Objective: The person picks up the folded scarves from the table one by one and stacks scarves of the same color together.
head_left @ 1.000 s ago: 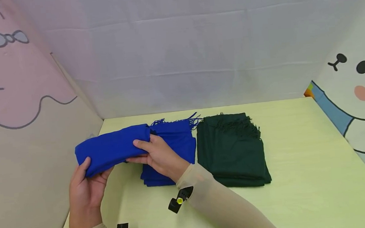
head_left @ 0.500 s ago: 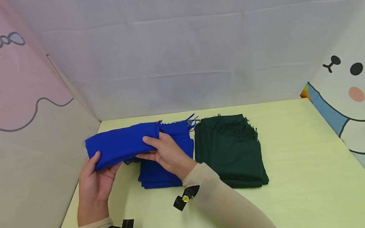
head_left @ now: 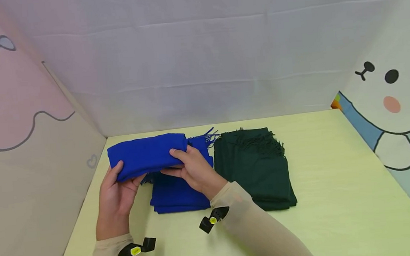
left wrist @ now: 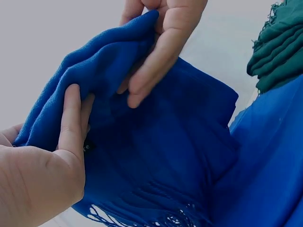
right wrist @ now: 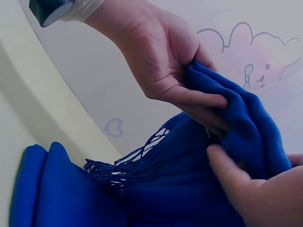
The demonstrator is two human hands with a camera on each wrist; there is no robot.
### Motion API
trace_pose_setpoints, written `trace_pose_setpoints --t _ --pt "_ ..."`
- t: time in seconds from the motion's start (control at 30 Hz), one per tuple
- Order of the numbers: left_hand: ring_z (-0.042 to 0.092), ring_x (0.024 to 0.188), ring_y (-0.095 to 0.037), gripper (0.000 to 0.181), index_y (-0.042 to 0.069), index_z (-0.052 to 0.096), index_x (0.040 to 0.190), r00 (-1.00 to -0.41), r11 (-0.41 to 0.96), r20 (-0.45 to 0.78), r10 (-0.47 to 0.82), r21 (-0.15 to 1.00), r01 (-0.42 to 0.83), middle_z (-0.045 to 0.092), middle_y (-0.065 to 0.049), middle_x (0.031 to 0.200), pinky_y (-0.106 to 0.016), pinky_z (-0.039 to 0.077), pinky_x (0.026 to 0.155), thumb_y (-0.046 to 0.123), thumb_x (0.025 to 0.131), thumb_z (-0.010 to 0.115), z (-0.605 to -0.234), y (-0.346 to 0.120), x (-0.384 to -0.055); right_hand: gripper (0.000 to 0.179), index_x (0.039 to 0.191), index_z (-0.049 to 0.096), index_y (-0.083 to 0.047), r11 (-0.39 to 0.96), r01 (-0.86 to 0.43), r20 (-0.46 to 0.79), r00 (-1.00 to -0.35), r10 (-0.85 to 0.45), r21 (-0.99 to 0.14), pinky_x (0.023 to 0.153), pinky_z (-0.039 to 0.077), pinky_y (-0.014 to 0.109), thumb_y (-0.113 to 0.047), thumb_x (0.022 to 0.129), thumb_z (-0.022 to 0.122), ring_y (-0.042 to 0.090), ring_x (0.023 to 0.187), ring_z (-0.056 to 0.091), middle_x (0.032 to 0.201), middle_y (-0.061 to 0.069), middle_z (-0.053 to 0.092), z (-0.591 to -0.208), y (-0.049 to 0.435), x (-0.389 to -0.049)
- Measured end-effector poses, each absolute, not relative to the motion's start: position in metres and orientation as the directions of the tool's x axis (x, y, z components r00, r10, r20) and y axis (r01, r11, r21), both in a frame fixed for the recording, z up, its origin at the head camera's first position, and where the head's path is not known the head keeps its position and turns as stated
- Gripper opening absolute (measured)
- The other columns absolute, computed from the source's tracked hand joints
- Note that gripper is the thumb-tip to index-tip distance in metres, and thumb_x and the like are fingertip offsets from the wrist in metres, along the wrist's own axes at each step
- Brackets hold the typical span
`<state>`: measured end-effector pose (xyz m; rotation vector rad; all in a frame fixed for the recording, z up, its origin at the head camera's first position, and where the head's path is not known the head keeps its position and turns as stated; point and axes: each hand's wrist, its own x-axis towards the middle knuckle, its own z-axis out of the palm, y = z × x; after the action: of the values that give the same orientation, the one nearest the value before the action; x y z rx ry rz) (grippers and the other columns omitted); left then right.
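A folded blue scarf [head_left: 147, 154] is held up off the table between both hands. My left hand [head_left: 118, 197] grips its left end in the head view, thumb on the near face and fingers beneath. My right hand [head_left: 198, 172] pinches the right end, thumb on top and fingers underneath. In the left wrist view, the held scarf's folded edge [left wrist: 102, 56] runs between the hands, and fringe hangs at the bottom. Below it, partly hidden, a second folded blue scarf [head_left: 179, 196] lies on the table. Beside that lies a folded dark green scarf [head_left: 257, 176] with fringe at its far right corner.
The pale yellow table [head_left: 331, 174] extends to the right of the green scarf. A white cloth wall [head_left: 200, 72] closes the back. Printed panels with cartoon animals stand at the left [head_left: 14, 90] and right [head_left: 395, 109].
Both hands have carried the held blue scarf to the right and slightly away, further over the blue scarf on the table. The head view has shifted a little; the scarves on the table stay put.
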<state>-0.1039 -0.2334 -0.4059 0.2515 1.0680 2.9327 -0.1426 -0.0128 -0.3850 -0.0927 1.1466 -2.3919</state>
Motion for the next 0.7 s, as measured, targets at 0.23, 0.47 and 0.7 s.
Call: trace_pose_setpoints --t 0.23,0.47,0.7 --pt "0.063 0.118 -0.03 0.05 0.013 0.019 0.158 -0.989 -0.75 0.113 0.092 0.662 0.006 0.051 -0.015 0.139 -0.046 0.054 0.094 0.015 0.11 0.034 -0.407 -0.222 -0.119 0.041 0.147 0.041 -0.008 -0.58 0.384 -0.13 -0.893 -0.431 -0.719 0.098 0.047 0.056 -0.012 0.106 0.048 0.042 0.124 0.056 0.14 0.018 0.055 -0.385 0.0 -0.148" --pt "0.061 0.121 -0.028 0.052 0.014 0.019 0.158 -0.986 -0.712 0.095 0.134 0.702 -0.029 0.051 -0.014 0.14 -0.046 0.053 0.096 0.016 0.11 0.037 -0.399 -0.21 -0.132 0.046 0.151 0.036 -0.008 -0.59 0.355 -0.145 -0.916 -0.373 -0.725 0.102 0.046 0.052 -0.012 0.106 0.047 0.036 0.128 0.055 0.145 0.017 0.051 -0.381 0.015 -0.153" --pt "0.065 0.115 -0.029 0.05 0.012 0.02 0.157 -0.975 -0.677 0.118 0.189 0.735 -0.042 0.052 -0.014 0.137 -0.044 0.054 0.093 0.016 0.11 0.036 -0.39 -0.2 -0.146 0.047 0.151 0.035 -0.009 -0.631 0.314 -0.12 -0.936 -0.331 -0.71 0.105 0.045 0.049 -0.011 0.106 0.047 0.034 0.131 0.052 0.146 0.015 0.048 -0.374 0.026 -0.155"
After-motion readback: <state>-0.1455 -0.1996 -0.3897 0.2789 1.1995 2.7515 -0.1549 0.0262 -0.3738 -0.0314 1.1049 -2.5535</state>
